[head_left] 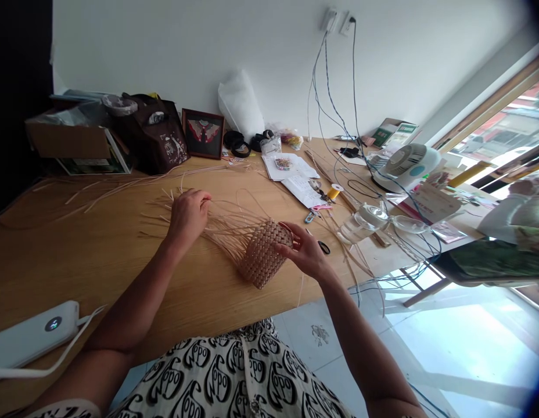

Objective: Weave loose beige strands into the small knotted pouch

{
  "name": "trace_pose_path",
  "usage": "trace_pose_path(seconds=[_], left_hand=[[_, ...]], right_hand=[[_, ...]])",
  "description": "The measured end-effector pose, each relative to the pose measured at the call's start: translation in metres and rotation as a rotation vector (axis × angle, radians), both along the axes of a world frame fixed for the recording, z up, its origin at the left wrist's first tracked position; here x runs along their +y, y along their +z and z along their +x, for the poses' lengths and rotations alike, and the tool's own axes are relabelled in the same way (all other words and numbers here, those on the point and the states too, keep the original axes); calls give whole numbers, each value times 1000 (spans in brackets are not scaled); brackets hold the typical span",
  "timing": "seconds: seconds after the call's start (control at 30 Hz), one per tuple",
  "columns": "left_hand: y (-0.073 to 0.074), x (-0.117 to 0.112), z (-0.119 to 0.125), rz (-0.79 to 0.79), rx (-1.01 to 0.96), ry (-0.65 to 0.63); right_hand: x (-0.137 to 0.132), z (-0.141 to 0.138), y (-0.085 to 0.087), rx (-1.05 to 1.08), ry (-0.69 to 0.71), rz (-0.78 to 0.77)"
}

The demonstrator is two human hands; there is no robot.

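A small woven basket [266, 255] of tan strands lies tilted on its side near the table's front edge. Loose strands [228, 232] fan out from it to the left. My right hand [308, 251] grips the basket's right end, the thumb on the near side and the fingers around the far side. Over the loose strands, my left hand [190, 215] is closed, thumb and fingertips pressed together at strands. Strand ends stick out beyond the left hand toward the left.
Scissors [324, 247] lie right of the basket. A glass jug [363, 223], a yellow thread spool [334, 191] and a white fan [406, 165] stand farther right. Behind are papers [295, 174], a framed picture [203, 133] and a brown bag [154, 136]. A power bank [38, 334] sits front left.
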State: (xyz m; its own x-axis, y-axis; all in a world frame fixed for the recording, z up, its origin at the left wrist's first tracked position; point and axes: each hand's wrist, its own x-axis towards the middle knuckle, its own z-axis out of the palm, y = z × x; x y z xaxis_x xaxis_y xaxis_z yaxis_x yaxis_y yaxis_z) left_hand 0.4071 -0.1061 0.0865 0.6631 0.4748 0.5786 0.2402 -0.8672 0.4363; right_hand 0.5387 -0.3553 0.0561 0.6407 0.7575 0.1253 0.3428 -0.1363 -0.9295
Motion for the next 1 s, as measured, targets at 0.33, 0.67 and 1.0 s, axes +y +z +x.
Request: trace_pose_path(seconds=[0.33,0.67,1.0], left_hand=[[-10,-58,6,-191,56,-554],[-21,-49,16,-464,238,-593],[-15,-47,13,-815,311,-738]], right_hand=[[5,-5,1,-23,1,-7],[7,-7,4,-134,68,-35],[8,-13,9,-145,164,-1]])
